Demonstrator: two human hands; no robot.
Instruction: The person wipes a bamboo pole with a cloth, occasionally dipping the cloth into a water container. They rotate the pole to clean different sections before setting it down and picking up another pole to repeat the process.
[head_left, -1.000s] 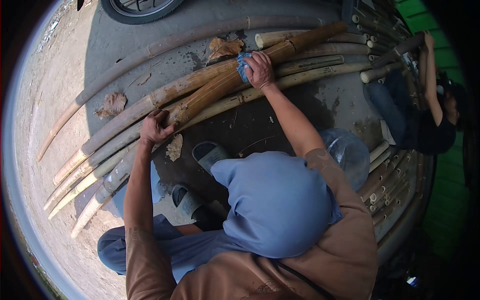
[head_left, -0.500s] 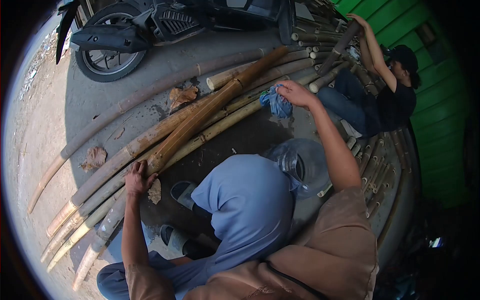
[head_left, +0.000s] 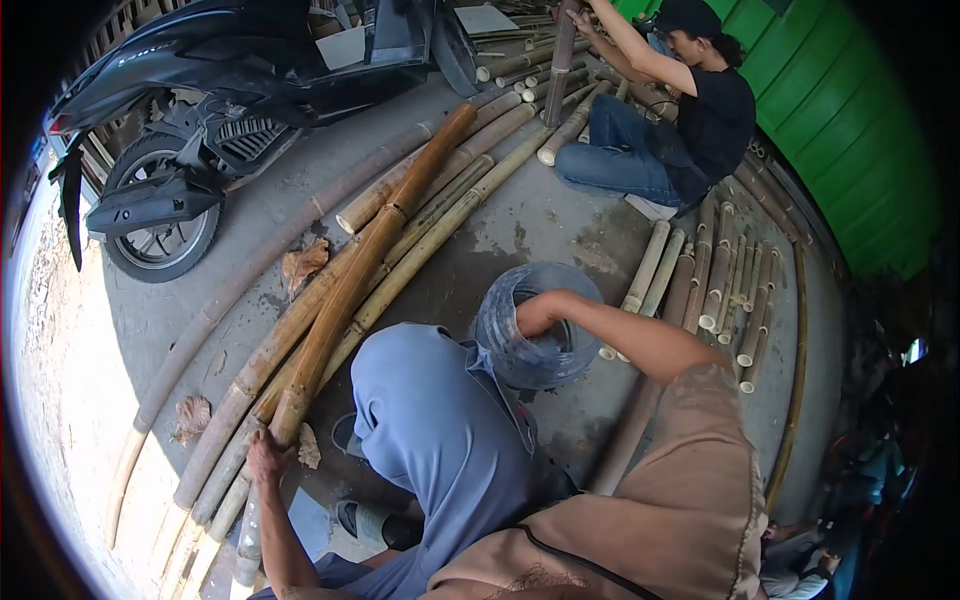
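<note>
My left hand grips the near end of a wet-looking brown bamboo pole, its fingers curled against the side. This pole lies slantwise on top of other bamboo poles on the ground. Past my raised blue-clad knee stands a clear plastic tub. My right hand reaches down inside the tub, and its fingers are hidden. The blue cloth it carried earlier is out of sight now.
A person in black sits ahead, holding an upright bamboo piece. Cut bamboo lengths lie at the right. A motorcycle stands at the upper left, a green wall at the right. Dry leaves lie among the poles.
My right hand has gone from holding the blue cloth in the air down into the plastic tub. My left hand stays at the pole's end. The view has turned to the right.
</note>
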